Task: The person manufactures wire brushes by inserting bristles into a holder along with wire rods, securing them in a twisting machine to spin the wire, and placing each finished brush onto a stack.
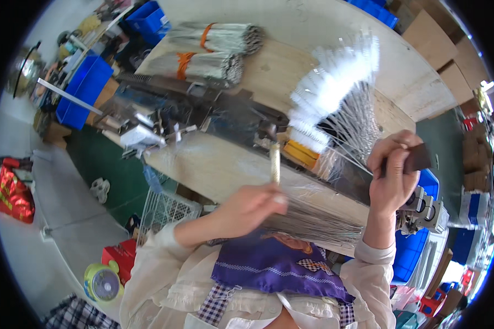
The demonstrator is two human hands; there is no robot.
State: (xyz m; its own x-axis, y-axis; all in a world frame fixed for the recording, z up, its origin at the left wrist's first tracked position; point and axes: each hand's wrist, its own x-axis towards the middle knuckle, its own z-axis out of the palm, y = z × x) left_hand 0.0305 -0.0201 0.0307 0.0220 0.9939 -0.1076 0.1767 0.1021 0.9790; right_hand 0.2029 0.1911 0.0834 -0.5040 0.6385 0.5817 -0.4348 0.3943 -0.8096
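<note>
My right hand is closed around a dark brown block-shaped piece at the right end of the bench machine. My left hand is held in front of my apron, fingers curled together and slightly blurred. Whatever it pinches cannot be made out. Just beyond it a pale gold rod-shaped handle sticks out from the machine. Between my hands lies a sheaf of thin metal wires. Behind the machine, white-bristled brushes with twisted wire stems are piled in a fan.
Two bundles of wire stems tied with orange bands lie at the back of the bench. A yellow block sits beside the brushes. Blue bins stand at the left, cardboard boxes at the far right. A green fan is at lower left.
</note>
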